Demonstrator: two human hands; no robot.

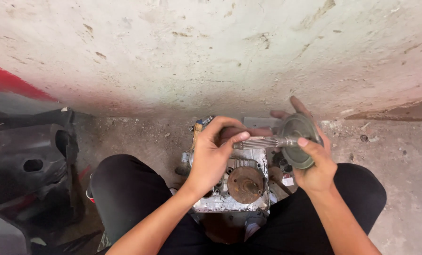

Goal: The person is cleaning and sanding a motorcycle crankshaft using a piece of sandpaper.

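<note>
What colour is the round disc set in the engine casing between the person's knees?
Rusty brown; the round disc shows best in the head view.

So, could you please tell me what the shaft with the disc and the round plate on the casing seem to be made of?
Shaft with disc: apparently steel, dull grey, splined. Round plate: probably iron or steel, brown with rust. Casing: looks like cast aluminium, silvery and grimy.

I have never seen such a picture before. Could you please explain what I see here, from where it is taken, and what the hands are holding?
The one picture comes from a camera on a person's head, looking down past their knees. The left hand grips the ribbed end of a metal shaft. The right hand holds the round disc at the shaft's other end. Below them, on the concrete floor, sits a grey metal engine casing with a rusty round plate. Black plastic panels lie at the left.
</note>
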